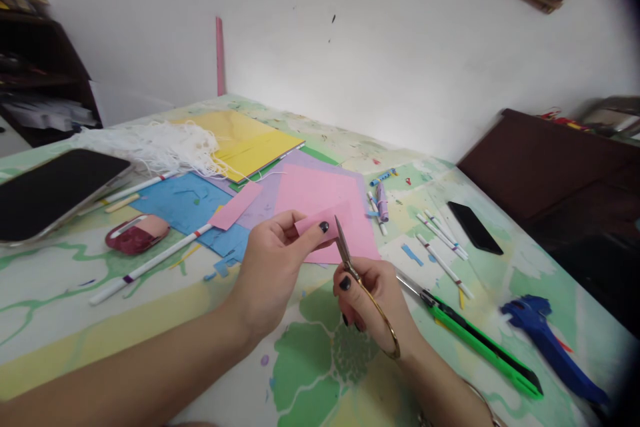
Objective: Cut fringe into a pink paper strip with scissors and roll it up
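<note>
Between thumb and fingers, my left hand (273, 273) pinches a small strip of pink paper (313, 223). My right hand (373, 297) grips a pair of gold-handled scissors (346, 250), whose pointed blades stand upright at the strip's right end. Whether the blades touch the paper I cannot tell. Behind both hands lies a larger pink sheet (320, 187) on top of a lilac sheet (257, 203). To the left, another pink piece (236, 207) rests at the end of a white stick (150, 264) with coloured bands.
A green cutter knife (485, 347) and a blue glue gun (550, 347) lie at right, near a black phone (474, 227) and several white sticks (445, 267). Left are white yarn (165, 147), a tablet-like device (60, 190), a maroon case (136, 233), blue paper (183, 203) and yellow sheets (250, 140).
</note>
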A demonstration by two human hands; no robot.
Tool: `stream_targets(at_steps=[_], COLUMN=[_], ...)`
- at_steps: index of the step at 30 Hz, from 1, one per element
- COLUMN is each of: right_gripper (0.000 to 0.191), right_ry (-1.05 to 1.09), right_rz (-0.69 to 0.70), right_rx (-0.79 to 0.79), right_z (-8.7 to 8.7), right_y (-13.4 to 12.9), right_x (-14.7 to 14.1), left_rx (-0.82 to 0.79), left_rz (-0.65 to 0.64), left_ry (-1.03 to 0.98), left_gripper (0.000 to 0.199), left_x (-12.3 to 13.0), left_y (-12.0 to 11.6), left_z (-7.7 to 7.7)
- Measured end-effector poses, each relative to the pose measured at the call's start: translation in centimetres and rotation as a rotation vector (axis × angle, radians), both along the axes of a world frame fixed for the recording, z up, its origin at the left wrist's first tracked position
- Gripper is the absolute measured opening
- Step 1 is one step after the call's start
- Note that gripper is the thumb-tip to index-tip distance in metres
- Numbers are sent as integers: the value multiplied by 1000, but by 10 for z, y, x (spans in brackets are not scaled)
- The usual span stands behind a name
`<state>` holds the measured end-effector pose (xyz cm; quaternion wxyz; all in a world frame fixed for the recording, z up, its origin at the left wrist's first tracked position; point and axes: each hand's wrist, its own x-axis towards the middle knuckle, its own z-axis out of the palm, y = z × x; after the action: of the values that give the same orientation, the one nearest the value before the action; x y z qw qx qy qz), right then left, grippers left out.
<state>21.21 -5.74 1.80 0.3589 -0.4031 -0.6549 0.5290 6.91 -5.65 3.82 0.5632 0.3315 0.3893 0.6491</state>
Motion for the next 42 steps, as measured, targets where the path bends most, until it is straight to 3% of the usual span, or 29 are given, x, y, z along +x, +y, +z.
stream_targets(at_steps=[42], right_gripper=[50], right_ry=[-119], right_rz=[-48], right_rx=[30], right_z=[0], right_y=[0], right_x=[-2], left_rx=[-2], left_rz=[10], left_ry=[-15], left_gripper=[14], left_x=[0], left_y=[1], left_z=[0])
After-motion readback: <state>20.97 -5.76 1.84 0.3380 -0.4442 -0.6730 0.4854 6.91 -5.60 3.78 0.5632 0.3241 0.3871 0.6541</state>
